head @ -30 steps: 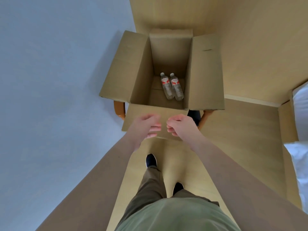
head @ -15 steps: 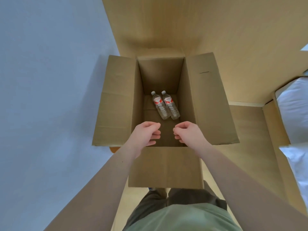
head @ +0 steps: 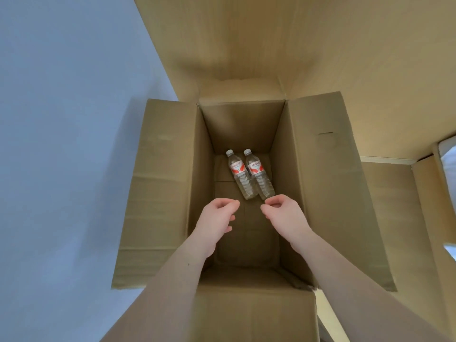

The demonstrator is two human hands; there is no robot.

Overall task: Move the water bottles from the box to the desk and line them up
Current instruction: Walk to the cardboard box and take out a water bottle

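Bottles: two, lying side by side and touching on the box floor, caps toward the far wall. Left bottle and right bottle are both clear with red-and-white labels and white caps.
Box: one, cardboard, deep, all four flaps folded outward. The bottles sit in the far half, nearer the right wall; the near half of the floor is bare.
Left hand: inside the box opening, above the floor, fingers loosely curled, its grip partly closed and holding nothing. It is just short of the left bottle's base.
Right hand: also inside the opening, fingers curled with thumb and forefinger nearly meeting, holding nothing. Its fingertips lie right at the right bottle's base; whether they touch it I cannot tell.
Edges: both forearms cross the near rim of the box; the left and right walls rise on either side of the hands.
Open room: a gap separates the two hands.
Surroundings: pale wall at left, wood-toned surfaces beyond and right of the box.
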